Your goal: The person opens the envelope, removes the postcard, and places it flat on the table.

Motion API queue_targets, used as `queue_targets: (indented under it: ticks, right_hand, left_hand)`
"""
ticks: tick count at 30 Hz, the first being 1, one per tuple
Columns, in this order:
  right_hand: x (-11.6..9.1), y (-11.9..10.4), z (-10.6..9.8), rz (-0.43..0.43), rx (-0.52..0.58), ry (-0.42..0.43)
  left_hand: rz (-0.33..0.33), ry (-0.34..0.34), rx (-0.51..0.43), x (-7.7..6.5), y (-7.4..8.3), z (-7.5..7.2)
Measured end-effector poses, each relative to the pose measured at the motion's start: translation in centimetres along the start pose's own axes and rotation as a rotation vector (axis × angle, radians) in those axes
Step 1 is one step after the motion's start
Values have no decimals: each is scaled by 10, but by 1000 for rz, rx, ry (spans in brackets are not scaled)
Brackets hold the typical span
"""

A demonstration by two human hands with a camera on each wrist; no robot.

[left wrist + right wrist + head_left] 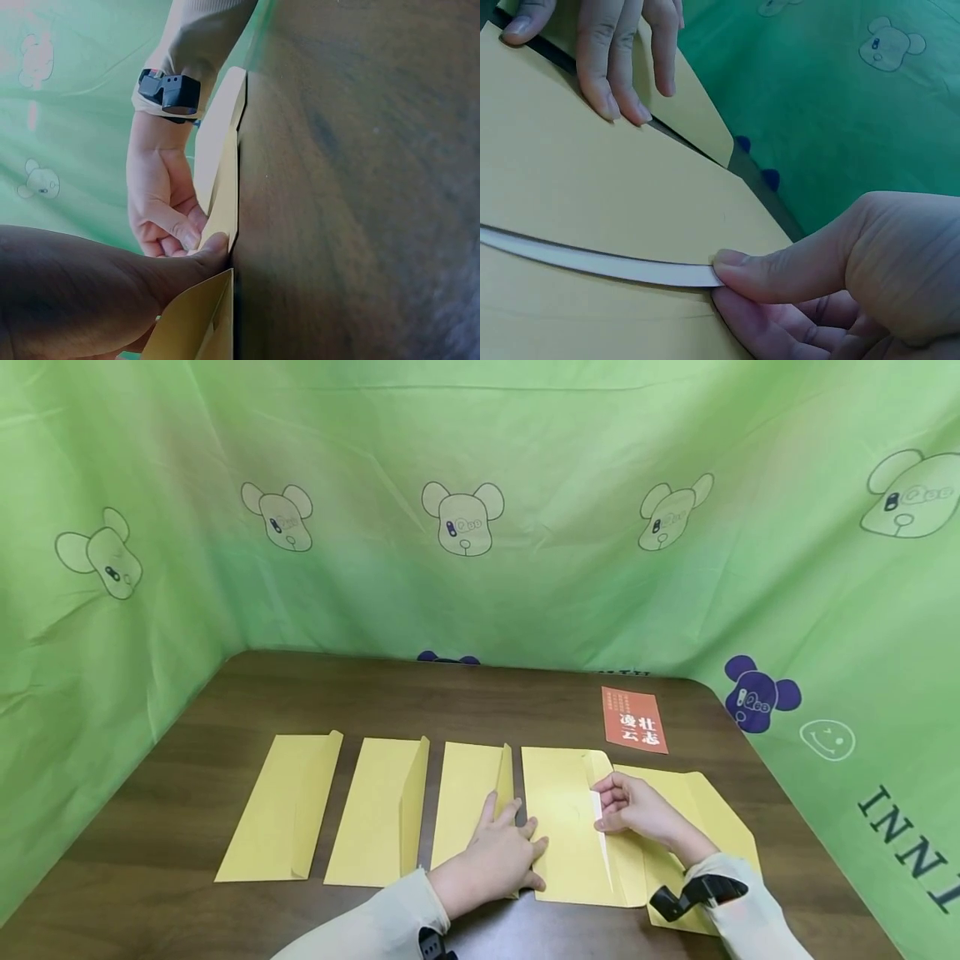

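Note:
A yellow envelope (558,827), fourth in a row, lies on the table with its flap to the right. My right hand (637,810) pinches the edge of a white sheet (630,266) at this envelope's opening, thumb on top and fingers beneath. Most of the sheet is hidden inside the envelope. My left hand (495,856) has its fingers spread, with fingertips resting on the envelope's left edge. The hand partly covers the third envelope (465,785). In the left wrist view both hands are close to the envelope, seen nearly edge-on.
Two more yellow envelopes, the leftmost one (262,810) and the second (371,810), lie to the left. Another envelope (720,810) with its flap unfolded lies under the right forearm. A red card (633,718) with white writing lies at the back right. Green cloth (375,593) surrounds the table (360,693).

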State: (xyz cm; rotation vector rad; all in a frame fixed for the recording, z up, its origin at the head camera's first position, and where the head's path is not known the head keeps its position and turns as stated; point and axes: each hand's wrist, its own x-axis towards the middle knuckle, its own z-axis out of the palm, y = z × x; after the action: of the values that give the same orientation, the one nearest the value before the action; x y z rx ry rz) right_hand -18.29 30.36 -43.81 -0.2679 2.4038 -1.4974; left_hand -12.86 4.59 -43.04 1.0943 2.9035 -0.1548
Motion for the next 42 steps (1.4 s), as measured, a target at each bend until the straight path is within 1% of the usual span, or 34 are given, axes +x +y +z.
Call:
queue_targets:
  ticks: [5,6,7,10,13,14,20,24,29,33,37,42]
  right_hand:
    - [2,0,0,-14,-3,28]
    - [2,-1,0,-19,5,30]
    - [2,0,0,-43,11,24]
    - [2,-1,-1,-54,27,23]
    - [3,-2,-1,-43,37,31]
    - [3,-3,-1,-23,41,37]
    - [3,-6,-2,12,99,41]
    - [4,-5,-3,25,107,86]
    - [3,-4,-4,48,85,171]
    - [1,0,-6,66,70,200]
    - [-1,5,-7,84,75,187]
    - [-4,9,-8,76,73,197]
  left_hand:
    - [-1,6,2,1,-1,0]
    - [-2,5,1,1,-1,-1]
    - [-2,4,0,0,-1,-1]
    - [3,8,-2,0,-1,-2]
    - [6,16,2,0,-1,-3]
    - [7,19,4,0,-1,-3]
    - [7,31,3,1,-2,-3]
    - [5,34,6,2,-3,-4]
    - [-4,22,15,3,-2,-6]
    - [-13,12,16,1,-1,-5]
    - [-13,-1,17,0,0,-4]
    - [-3,-7,19,1,2,-4]
